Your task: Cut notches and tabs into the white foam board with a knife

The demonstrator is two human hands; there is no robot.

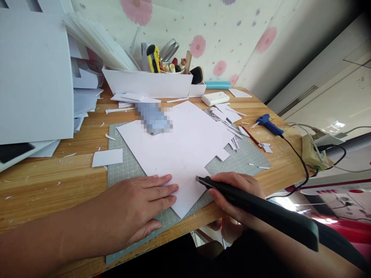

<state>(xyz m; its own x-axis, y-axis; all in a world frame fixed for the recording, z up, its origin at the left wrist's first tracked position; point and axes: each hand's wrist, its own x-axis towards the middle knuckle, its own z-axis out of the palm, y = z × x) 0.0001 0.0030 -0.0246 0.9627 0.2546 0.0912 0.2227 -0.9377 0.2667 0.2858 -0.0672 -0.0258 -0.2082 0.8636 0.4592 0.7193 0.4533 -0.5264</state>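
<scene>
A large white sheet of card (185, 143) lies at an angle on a grey-green cutting mat (246, 154), one corner pointing toward me. Flat on its near left edge, fingers stretched out, rests my left hand (145, 204). My right hand (237, 189) is wrapped round a black utility knife (261, 208). The knife's blade tip is at the card's near right edge, a short way from my left fingertips; whether it touches the card I cannot tell. Faint lines show on the card. A blurred bluish object (153, 116) lies on its far left part.
Paper offcuts (228, 119) lie right of the card, near a dark red pencil (251, 137) and a blue glue gun (269, 124) with its cord. Behind stands a white box (147, 83) with tools, including a yellow cutter (153, 58). White boards (34, 77) stand at left; a power strip (311, 152) is at right.
</scene>
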